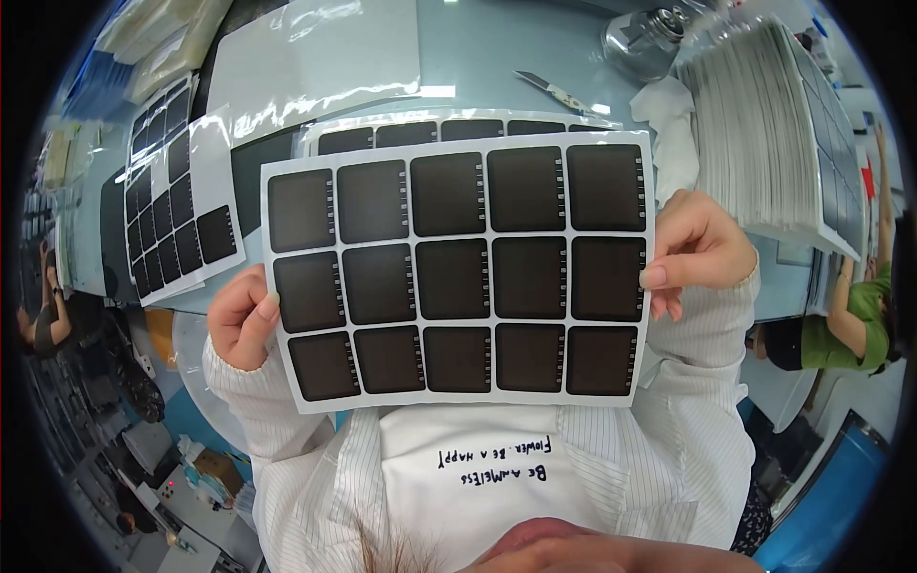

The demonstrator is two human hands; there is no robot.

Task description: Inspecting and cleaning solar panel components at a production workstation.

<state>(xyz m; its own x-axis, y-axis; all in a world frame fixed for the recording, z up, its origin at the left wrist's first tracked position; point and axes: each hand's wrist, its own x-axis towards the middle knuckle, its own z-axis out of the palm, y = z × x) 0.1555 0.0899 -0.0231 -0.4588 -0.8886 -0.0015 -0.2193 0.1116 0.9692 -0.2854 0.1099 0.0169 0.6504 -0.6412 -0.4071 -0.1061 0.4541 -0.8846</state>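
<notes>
Left hand (pixel 245 317) and right hand (pixel 700 253) pinching opposite side edges of white rectangular sheet with fifteen blackish square panels (pixel 454 279); sheet facing up before chest. Step, by judgement: presenting sheet for viewing; next move calling for even two-handed support. Beyond: similar paneled sheet (pixel 411 135) lying partly hidden; tall white sheet stack (pixel 745 134) standing rightward. Dark lettering (pixel 544 473) showing on white shirt (pixel 478 506); panel-edge marks remaining too small for reading.

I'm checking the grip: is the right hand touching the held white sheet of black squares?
Touching. The head view shows the right hand at the sheet's right edge, its thumb overlapping the front of the held white sheet of black squares.
</notes>
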